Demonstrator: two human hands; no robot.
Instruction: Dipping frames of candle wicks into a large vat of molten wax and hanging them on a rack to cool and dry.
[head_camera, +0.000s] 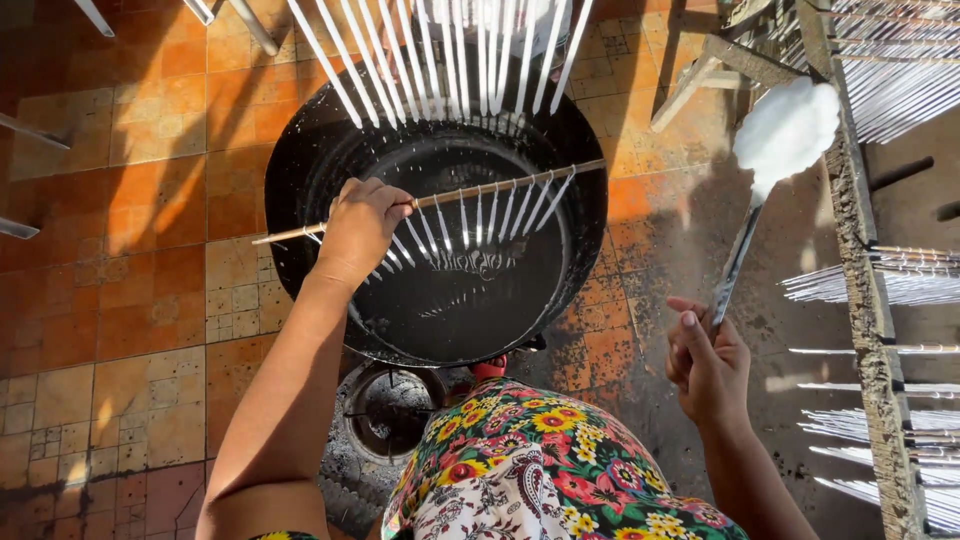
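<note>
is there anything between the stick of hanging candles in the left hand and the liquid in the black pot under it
Nothing visible. The left hand holds the stick of thin white candles directly over the open black pot. The right hand holds a ladle off to the side.

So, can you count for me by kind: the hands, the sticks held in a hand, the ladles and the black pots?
hands: 2 (left hand, right hand)
wooden stick held in a hand: 1
ladle: 1
black pot: 1
Total: 5
</note>
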